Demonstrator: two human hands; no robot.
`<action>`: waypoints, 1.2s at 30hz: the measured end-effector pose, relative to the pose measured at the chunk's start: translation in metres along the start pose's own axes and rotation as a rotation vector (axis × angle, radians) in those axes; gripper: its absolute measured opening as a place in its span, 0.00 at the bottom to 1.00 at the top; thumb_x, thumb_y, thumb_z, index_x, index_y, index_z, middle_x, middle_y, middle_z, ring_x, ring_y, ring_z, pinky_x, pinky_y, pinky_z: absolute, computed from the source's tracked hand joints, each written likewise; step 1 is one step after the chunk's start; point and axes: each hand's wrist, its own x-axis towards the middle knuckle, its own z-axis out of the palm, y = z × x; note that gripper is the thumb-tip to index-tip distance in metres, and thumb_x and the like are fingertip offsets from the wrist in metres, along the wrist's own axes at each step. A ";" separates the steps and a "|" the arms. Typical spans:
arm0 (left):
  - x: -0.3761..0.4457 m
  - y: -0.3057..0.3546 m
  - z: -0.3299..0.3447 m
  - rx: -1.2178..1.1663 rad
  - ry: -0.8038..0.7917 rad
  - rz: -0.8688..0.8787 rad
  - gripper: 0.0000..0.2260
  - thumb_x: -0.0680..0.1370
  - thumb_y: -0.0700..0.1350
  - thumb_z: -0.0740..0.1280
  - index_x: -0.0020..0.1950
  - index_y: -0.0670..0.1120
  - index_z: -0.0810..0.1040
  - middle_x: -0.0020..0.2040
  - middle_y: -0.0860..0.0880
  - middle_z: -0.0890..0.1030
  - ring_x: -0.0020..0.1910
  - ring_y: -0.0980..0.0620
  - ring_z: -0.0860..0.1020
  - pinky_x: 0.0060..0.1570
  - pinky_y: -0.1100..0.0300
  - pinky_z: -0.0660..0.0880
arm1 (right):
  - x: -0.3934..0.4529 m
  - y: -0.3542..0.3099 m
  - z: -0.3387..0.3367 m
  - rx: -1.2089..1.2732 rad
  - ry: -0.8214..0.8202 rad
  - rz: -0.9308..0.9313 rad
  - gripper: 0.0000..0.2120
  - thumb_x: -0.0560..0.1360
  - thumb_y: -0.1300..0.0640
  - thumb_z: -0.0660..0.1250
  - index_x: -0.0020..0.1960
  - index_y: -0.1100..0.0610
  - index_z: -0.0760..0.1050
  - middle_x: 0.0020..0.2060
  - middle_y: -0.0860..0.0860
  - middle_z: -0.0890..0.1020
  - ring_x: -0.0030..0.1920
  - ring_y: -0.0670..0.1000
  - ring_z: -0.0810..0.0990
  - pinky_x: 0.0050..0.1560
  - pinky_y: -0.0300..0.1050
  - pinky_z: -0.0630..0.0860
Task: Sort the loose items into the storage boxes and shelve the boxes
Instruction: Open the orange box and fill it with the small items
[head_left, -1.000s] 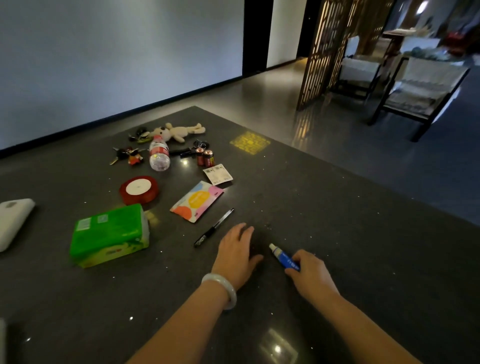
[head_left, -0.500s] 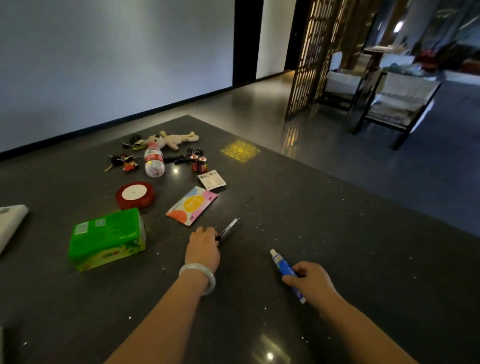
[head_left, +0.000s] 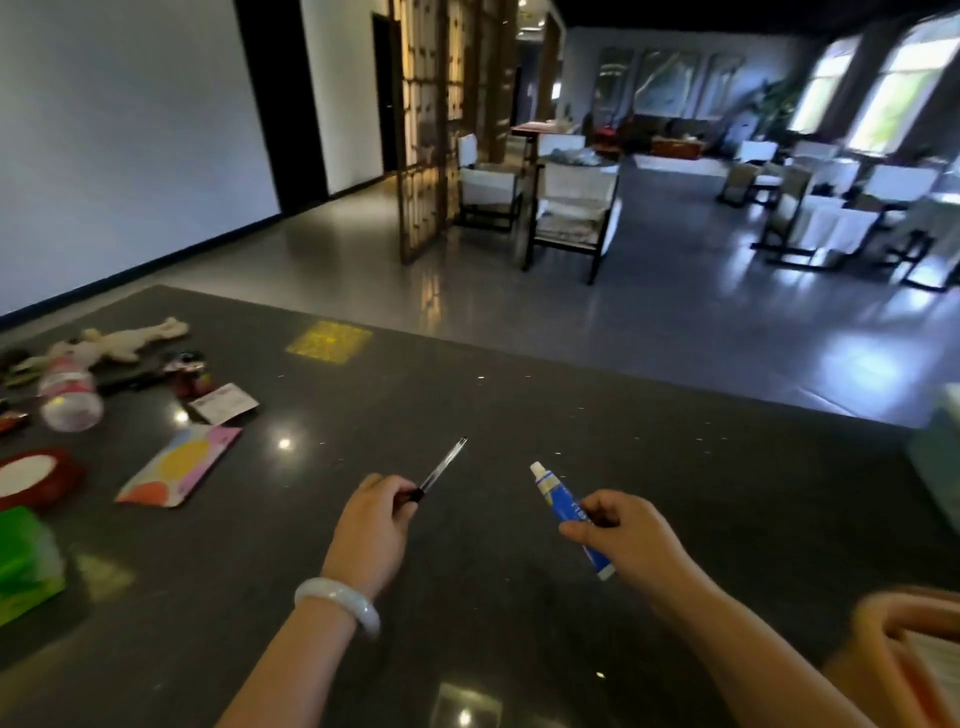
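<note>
My left hand (head_left: 371, 530) grips the dark end of a black pen (head_left: 441, 467), whose shaft points up and away above the dark table (head_left: 519, 415). My right hand (head_left: 623, 540) pinches a small blue tube with a white cap (head_left: 563, 509), held just over the table. At the right edge sit a pale teal box (head_left: 937, 457) and, lower, a blurred orange box (head_left: 904, 654), both cut off by the frame.
Loose items lie at the left: a colourful pouch (head_left: 179, 465), a white card (head_left: 223, 402), a small bottle (head_left: 67, 397), a plush toy (head_left: 124, 340), a red ribbon spool (head_left: 31, 475), a green tissue pack (head_left: 26, 561). Chairs stand beyond the table's far edge.
My left hand reached to the pen, took hold of it and lifted it off the table. The view swung right, bringing the boxes at the right edge into sight.
</note>
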 end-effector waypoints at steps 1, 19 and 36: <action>-0.003 0.018 0.006 -0.017 -0.016 0.032 0.07 0.78 0.43 0.67 0.55 0.50 0.77 0.49 0.55 0.73 0.48 0.58 0.74 0.50 0.66 0.67 | -0.008 0.005 -0.018 0.002 0.029 -0.003 0.06 0.71 0.53 0.73 0.45 0.47 0.77 0.40 0.46 0.82 0.41 0.41 0.80 0.37 0.34 0.70; -0.141 0.331 0.179 -0.205 -0.241 0.451 0.08 0.79 0.50 0.63 0.57 0.59 0.74 0.51 0.61 0.70 0.52 0.67 0.71 0.50 0.69 0.72 | -0.168 0.224 -0.295 -0.045 0.478 0.045 0.14 0.67 0.58 0.77 0.46 0.47 0.75 0.39 0.45 0.83 0.39 0.43 0.81 0.36 0.35 0.72; -0.175 0.328 0.200 -0.040 0.003 0.306 0.11 0.80 0.48 0.58 0.61 0.55 0.72 0.53 0.59 0.66 0.52 0.63 0.65 0.50 0.65 0.69 | -0.115 0.239 -0.269 -0.557 0.245 -0.297 0.10 0.74 0.48 0.68 0.55 0.40 0.73 0.48 0.37 0.71 0.54 0.40 0.68 0.60 0.42 0.65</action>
